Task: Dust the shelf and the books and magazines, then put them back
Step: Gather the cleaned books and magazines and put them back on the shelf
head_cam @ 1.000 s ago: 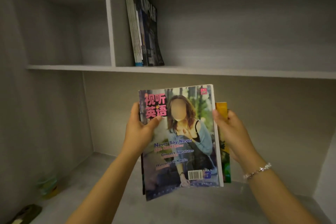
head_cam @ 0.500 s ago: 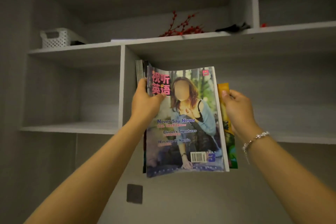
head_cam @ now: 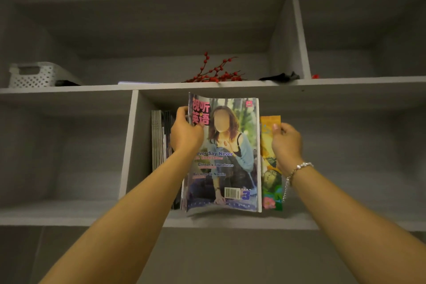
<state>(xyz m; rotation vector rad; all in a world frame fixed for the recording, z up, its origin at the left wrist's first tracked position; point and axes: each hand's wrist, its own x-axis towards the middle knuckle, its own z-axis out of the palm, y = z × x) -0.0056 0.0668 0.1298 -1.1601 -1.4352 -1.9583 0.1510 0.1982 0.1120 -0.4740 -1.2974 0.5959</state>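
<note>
Both arms are up at the grey shelf point(head_cam: 230, 220), and the magazine point(head_cam: 227, 157) with the pink Chinese title stands upright in the middle compartment, cover facing out, its bottom edge right at the front lip of the board. The left hand point(head_cam: 185, 132) grips the magazine's upper left edge, fingers curled over the top corner and thumb across the cover. The right hand point(head_cam: 287, 143), a beaded bracelet point(head_cam: 299, 168) on the wrist, pinches the yellow-and-green booklet point(head_cam: 270, 163) that sits just behind the magazine's right edge, sticking out past it. To the left, a row of magazines point(head_cam: 161, 140) already stands between the held one and the vertical divider point(head_cam: 130, 145), packed close, little room on that side. To the right the compartment runs wide and open. The magazine's top corner curls just under the board above. On that upper shelf: a white perforated basket point(head_cam: 34, 75) far left, a red berry sprig point(head_cam: 214, 71) in the middle, and a dark object point(head_cam: 281, 76) I cannot identify beside the next divider.
</note>
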